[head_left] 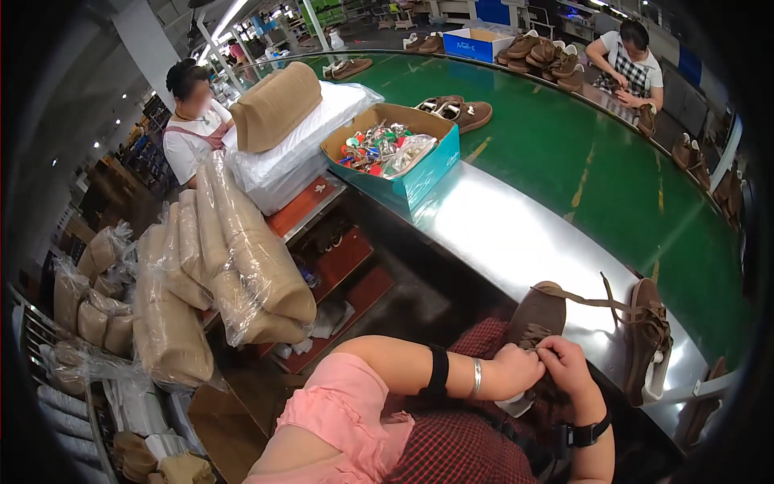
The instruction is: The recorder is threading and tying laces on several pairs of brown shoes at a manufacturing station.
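Head view: brown shoe (538, 313), one, laced, held low at the person's front, toe pointing away, its toe end overlapping the near edge of the worktop (516, 226); whether it rests there cannot be told. Left hand (518, 373), silver bracelet at the wrist, dark band on the forearm, fingers curled over the shoe's lacing. Right hand (567, 367), black watch at the wrist, thumb and fingers bent inward, fingertips meeting the left hand's at the laces. Grip of both: drawn in nearly closed; what is pinched between the fingertips is too small to tell.

Second brown shoe (642, 343), one, pale-soled, on the metal strip of the worktop to the right, just beside the right hand; a long brown lace (587, 301) trails from it toward the first shoe's toe.

Teal box (427, 173), one, open, farther along the strip, filled with mixed small metal and coloured pieces. Green surface (597, 177) beyond, with more brown shoes about its edges and a blue box (470, 47) at the far side. Tan padded forms (258, 274), several, bagged in clear plastic, to the left. Two co-workers (188, 129) (637, 73), at far left and far right.
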The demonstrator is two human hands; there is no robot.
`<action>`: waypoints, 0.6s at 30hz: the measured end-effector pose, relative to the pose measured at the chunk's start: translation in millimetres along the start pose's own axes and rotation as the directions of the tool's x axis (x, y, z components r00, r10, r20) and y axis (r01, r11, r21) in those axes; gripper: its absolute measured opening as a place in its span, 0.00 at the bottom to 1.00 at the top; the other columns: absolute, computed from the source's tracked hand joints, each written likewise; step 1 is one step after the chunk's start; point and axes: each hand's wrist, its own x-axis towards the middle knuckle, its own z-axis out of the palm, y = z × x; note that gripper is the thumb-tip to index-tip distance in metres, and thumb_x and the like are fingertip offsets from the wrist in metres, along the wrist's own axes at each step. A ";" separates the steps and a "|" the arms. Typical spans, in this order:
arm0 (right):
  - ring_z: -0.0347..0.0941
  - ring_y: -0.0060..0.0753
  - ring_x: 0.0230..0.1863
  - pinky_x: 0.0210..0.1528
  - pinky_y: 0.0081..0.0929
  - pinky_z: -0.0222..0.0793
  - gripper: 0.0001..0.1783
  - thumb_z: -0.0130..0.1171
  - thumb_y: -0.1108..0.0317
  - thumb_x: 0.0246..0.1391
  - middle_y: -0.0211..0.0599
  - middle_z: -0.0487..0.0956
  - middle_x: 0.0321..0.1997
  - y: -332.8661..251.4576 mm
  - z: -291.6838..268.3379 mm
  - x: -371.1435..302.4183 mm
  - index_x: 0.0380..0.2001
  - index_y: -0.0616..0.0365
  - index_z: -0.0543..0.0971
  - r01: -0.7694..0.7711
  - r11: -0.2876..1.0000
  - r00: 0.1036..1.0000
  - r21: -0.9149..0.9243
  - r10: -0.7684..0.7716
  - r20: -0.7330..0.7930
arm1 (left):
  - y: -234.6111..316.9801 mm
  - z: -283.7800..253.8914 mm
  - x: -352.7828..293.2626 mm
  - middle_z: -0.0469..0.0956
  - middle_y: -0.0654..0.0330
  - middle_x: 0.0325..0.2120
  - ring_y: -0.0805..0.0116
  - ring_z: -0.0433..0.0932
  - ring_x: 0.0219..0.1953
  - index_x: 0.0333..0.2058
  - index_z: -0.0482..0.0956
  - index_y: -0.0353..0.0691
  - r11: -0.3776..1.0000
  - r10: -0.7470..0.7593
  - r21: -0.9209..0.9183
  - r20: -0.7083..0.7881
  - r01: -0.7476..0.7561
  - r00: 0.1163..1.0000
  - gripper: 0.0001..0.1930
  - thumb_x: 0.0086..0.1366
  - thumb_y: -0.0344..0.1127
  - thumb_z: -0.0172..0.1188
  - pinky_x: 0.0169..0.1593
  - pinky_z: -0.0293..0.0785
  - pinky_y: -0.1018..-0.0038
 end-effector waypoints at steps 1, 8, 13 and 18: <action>0.76 0.41 0.31 0.34 0.29 0.70 0.06 0.56 0.70 0.50 0.43 0.78 0.29 -0.5 0.2 -0.4 0.32 0.60 0.77 0.026 0.995 1.000 -0.092 -0.025 0.008 | -1.3 3.9 -0.6 0.73 0.54 0.30 0.61 0.78 0.27 0.34 0.73 0.36 0.999 0.011 0.033 0.012 -0.011 1.000 0.11 0.51 0.34 0.55 0.26 0.73 0.66; 0.75 0.50 0.29 0.31 0.38 0.70 0.05 0.57 0.68 0.49 0.41 0.78 0.26 -10.9 -2.8 0.5 0.29 0.54 0.78 0.066 0.947 0.994 -0.314 -0.089 -0.059 | -5.1 -5.5 -17.2 0.72 0.55 0.29 0.59 0.79 0.28 0.40 0.70 0.36 0.998 0.011 0.055 -0.089 -0.006 0.996 0.19 0.49 0.34 0.58 0.26 0.74 0.64; 0.75 0.48 0.27 0.29 0.40 0.69 0.04 0.58 0.67 0.47 0.40 0.78 0.26 -6.8 -0.7 -4.7 0.29 0.53 0.78 0.146 0.875 0.985 -0.461 -0.170 -0.011 | 0.6 -9.6 -3.9 0.74 0.50 0.30 0.52 0.79 0.30 0.40 0.67 0.31 0.994 -0.047 -0.093 0.139 0.061 0.989 0.21 0.48 0.34 0.60 0.28 0.77 0.61; 0.75 0.47 0.26 0.29 0.40 0.68 0.04 0.58 0.68 0.47 0.40 0.78 0.25 6.6 2.6 -15.9 0.28 0.53 0.78 0.122 0.864 0.983 -0.489 -0.173 -0.059 | 0.9 -0.4 6.4 0.75 0.45 0.31 0.47 0.78 0.31 0.39 0.66 0.28 0.929 0.008 -0.361 0.245 0.084 0.970 0.23 0.47 0.36 0.62 0.32 0.76 0.58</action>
